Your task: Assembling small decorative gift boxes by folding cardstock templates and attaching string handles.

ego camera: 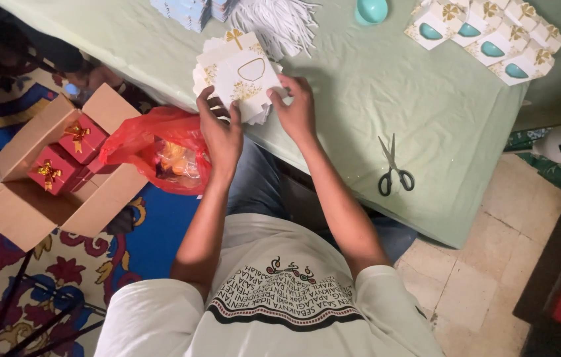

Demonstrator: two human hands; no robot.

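Gripping card stack (241,76) w/ left hand (220,132), right hand (297,109).

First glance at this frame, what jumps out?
Both hands, the left hand and right hand, grip a stack of flat white box cutouts with gold bows at the near edge of the pale green table. To the left on the floor, a red plastic bag sits beside an open cardboard box of red gift boxes. Black scissors lie on the table to the right.
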